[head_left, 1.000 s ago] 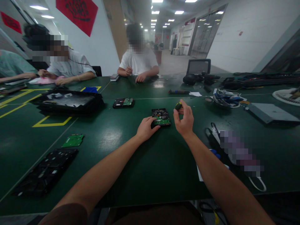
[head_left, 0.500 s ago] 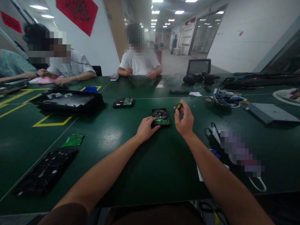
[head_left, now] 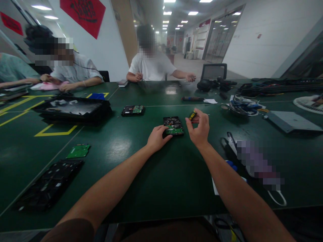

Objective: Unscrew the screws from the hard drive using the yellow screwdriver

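On the green table lies a hard drive [head_left: 172, 121] with its green circuit board facing up. My left hand [head_left: 157, 138] grips the drive's near left corner between thumb and fingers. Just right of the drive, my right hand [head_left: 200, 128] pinches a short yellow-and-black screwdriver [head_left: 193, 116] by its handle. I cannot make out the screwdriver's tip, which is apart from the drive. Another hard drive [head_left: 133, 110] rests farther back to the left.
A loose green circuit board [head_left: 78, 151] and a black drive tray [head_left: 50, 183] lie at left. Behind them stands a black bin [head_left: 75, 109]. At right are a bundle of cables [head_left: 244, 106], a grey metal box [head_left: 294, 121] and a pouch [head_left: 257, 161]. People sit across the table.
My right hand has shifted slightly and turned with the screwdriver. My left hand and the drive stay put. The person opposite has stretched one arm out to the right.
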{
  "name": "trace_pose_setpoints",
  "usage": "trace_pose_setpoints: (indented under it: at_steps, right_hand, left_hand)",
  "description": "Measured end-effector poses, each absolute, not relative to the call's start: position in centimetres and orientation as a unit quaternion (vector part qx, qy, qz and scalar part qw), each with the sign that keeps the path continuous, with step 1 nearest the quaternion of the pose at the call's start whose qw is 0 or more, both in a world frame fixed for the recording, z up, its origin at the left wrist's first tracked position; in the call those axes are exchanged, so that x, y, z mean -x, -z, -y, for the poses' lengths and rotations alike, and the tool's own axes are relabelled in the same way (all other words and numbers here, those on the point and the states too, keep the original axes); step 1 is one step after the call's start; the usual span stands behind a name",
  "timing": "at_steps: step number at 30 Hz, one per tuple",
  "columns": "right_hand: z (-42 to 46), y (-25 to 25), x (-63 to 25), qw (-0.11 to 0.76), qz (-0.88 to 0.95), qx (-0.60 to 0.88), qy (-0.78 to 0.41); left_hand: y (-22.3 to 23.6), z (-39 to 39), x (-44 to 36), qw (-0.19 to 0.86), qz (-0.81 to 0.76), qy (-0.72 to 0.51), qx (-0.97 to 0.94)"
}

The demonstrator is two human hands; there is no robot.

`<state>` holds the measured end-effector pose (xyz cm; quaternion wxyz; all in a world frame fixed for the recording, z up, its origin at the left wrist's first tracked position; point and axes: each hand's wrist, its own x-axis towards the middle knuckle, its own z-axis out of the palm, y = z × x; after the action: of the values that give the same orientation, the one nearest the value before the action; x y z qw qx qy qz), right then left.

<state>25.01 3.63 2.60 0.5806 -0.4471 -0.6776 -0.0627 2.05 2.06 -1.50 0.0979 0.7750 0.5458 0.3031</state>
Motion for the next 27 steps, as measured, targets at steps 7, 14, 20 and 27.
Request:
trace_pose_setpoints:
  at_steps: [7, 14, 20, 27]
  right_hand:
    - [-3.82, -2.33, -24.96, 0.574, 0.687, 0.441, 0.060]
    - [-3.79, -2.30, -24.95, 0.575, 0.688, 0.439, 0.063]
    - [-3.78, -2.23, -24.92, 0.572, 0.687, 0.444, 0.058]
    - [-3.65, -2.37, -24.81, 0.577, 0.690, 0.435, 0.052]
  left_hand:
    - [1.73, -2.24, -2.12, 0.096, -0.547, -0.306, -0.773]
    - [1.58, -2.16, -2.08, 0.097, -0.545, -0.307, -0.774]
    - [1.61, -2.16, -2.11, 0.098, -0.545, -0.307, -0.774]
    - [1.56, -2.14, -2.07, 0.105, -0.550, -0.303, -0.771]
